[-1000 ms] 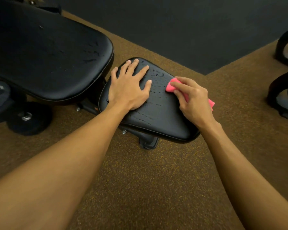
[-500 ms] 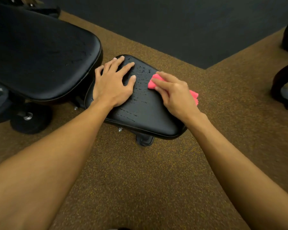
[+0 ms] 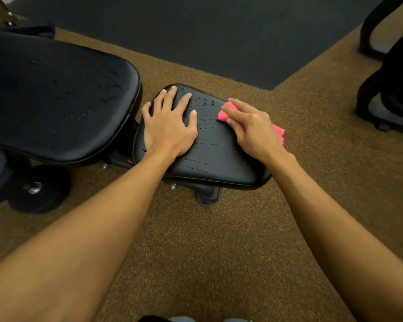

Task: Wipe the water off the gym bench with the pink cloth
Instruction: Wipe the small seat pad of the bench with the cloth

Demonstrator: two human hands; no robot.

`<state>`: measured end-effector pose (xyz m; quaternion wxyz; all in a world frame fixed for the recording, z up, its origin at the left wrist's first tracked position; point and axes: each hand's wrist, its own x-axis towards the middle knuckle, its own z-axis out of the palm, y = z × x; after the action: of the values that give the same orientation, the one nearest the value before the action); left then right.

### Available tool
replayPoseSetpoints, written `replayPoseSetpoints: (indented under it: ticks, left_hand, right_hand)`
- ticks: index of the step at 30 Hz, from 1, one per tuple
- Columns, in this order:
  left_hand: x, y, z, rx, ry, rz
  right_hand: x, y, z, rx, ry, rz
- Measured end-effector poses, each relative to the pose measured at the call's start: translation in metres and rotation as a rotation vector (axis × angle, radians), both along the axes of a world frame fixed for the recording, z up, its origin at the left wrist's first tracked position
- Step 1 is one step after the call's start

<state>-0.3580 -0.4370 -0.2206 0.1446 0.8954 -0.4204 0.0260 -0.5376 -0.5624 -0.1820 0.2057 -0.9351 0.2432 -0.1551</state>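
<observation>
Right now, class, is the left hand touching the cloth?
Apart. Head view: the left hand lies flat on the seat, with bare wet vinyl between it and the cloth under the right hand.

Dim, warm indoor light, seemingly from above, soft and even. The black seat surface (image 3: 219,168) shows a pale sheen along its near rim, and the water beads (image 3: 205,117) glint as tiny highlights. The pink cloth (image 3: 226,112) is the only saturated colour. Soft shadow pools on the floor (image 3: 207,240) under the seat. The dark equipment (image 3: 393,94) at right loses detail in the gloom. Wide-angle bowing swells the 2 forearms (image 3: 79,240) at the lower corners, and the whole frame is slightly soft.
</observation>
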Motion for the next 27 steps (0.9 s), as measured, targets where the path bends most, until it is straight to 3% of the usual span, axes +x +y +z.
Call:
replayPoseSetpoints:
  ticks: [4,9,11,19,24,27]
  left_hand:
    - [0.001,0.002,0.001,-0.002,-0.001,-0.019]
    - [0.004,0.002,0.001,-0.002,0.003,-0.029]
    - [0.004,0.003,0.0,-0.008,0.007,-0.028]
    - [0.004,0.001,-0.006,-0.037,-0.02,0.009]
    - [0.005,0.001,-0.002,-0.047,-0.002,0.01]
    - [0.003,0.002,-0.002,-0.051,0.0,0.015]
  right_hand:
    - [-0.022,0.015,-0.003,-0.038,-0.025,0.138]
    - [-0.01,0.002,-0.001,0.003,-0.029,-0.103]
    - [0.005,-0.001,0.002,0.017,-0.027,-0.103]
    - [-0.02,-0.005,-0.003,-0.047,-0.039,0.285]
    - [-0.015,-0.025,-0.003,0.001,-0.03,0.034]
    - [0.009,-0.023,0.002,0.01,-0.035,0.041]
